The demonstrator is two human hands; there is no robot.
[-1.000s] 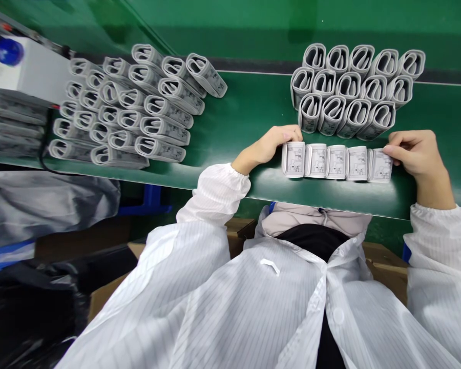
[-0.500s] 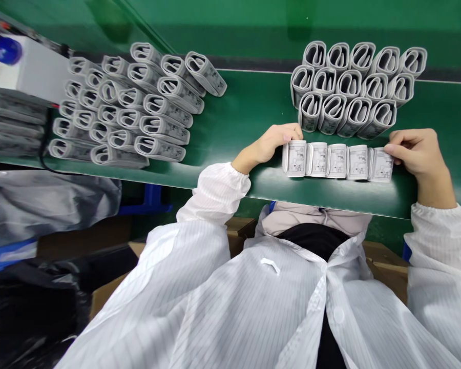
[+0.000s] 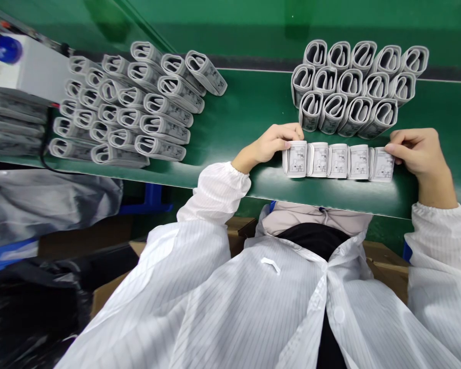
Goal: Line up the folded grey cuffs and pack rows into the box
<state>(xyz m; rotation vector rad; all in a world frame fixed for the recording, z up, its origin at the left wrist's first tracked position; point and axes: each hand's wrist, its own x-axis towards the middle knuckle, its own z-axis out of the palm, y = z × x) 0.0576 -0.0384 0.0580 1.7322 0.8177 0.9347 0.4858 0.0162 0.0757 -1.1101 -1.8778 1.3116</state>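
A row of several rolled grey blood pressure cuffs [image 3: 338, 161] with printed line drawings lies on the green worktop, close to its front edge. At the row's left end, my left hand [image 3: 278, 141] is closed with thumb and fingertips on the top corner of the end cuff [image 3: 297, 160]. My right hand [image 3: 418, 148] pinches the upper right edge of the cuff at the other end [image 3: 382, 165]. Just behind the row, more rolled cuffs [image 3: 352, 84] stand on end in three rows, their coiled ends facing up.
Many rolled cuffs [image 3: 128, 110] stand grouped on the left of the green worktop [image 3: 249, 102]. Beyond them is a white box [image 3: 34, 69] with a blue knob, beside stacked grey cuffs [image 3: 13, 123] and a black cable. Black plastic bags [image 3: 30, 307] and cardboard boxes lie below.
Both hands keep their places at the two ends of the row. The left thumb has shifted slightly down onto the end cuff; the view has barely moved.
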